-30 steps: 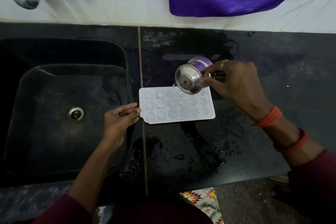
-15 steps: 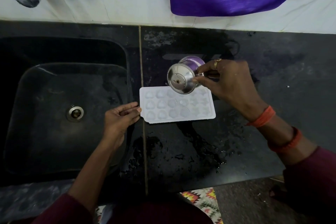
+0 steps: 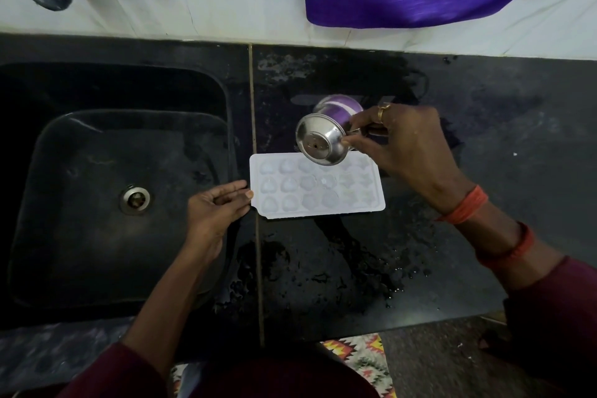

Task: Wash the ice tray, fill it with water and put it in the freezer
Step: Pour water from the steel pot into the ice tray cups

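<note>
I judge the filling step is under way. My right hand [image 3: 407,145] pinches a small steel cup [image 3: 324,139] by its side, thumb and forefinger closed on it, and the cup is tipped far over, its flat base turned up toward me. I cannot see a stream of water, so I cannot tell whether it is pouring or empty. The tray [image 3: 316,186] lies flat on the black worktop [image 3: 468,203], directly under that grip and reaching out to its left. My left hand [image 3: 219,207] has its fingers held loosely together, fingertips touching the tray's left edge to steady it; it grasps nothing.

The tray is thin white plastic, a rounded rectangle with three rows of shallow moulded cells, some rounded, some like flowers or stars. Several cells glisten as if wet or filled; I cannot tell how many are full. The worktop is dark polished stone, wet below the tray. The sink [image 3: 106,203], left of my left hand, is a black basin with a metal drain.

Washing looks finished. Topping up the cells and the carry to the freezer remain.
</note>
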Motion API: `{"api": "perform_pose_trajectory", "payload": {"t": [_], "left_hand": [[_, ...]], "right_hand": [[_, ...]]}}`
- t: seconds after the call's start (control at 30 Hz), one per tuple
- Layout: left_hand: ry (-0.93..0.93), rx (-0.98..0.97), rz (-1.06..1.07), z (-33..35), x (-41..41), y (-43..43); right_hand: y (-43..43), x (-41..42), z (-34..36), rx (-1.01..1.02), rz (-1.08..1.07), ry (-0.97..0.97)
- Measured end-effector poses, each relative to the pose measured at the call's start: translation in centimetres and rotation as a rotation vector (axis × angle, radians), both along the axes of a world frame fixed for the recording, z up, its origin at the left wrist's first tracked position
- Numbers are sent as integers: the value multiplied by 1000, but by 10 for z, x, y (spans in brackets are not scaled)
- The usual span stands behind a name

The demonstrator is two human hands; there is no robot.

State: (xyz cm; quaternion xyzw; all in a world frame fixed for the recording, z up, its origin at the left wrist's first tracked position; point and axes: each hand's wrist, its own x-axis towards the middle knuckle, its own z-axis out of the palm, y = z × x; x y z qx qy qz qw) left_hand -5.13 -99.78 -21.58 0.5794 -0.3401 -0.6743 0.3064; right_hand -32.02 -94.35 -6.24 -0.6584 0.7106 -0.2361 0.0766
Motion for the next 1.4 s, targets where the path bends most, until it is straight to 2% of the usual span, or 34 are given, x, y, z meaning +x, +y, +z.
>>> {"api": "perform_pose_trajectory", "payload": {"t": [1.4], "left_hand": [[12,-10,-4,2,1,2]], "right_hand": [[-4,3,3,-3,12,37]]}}
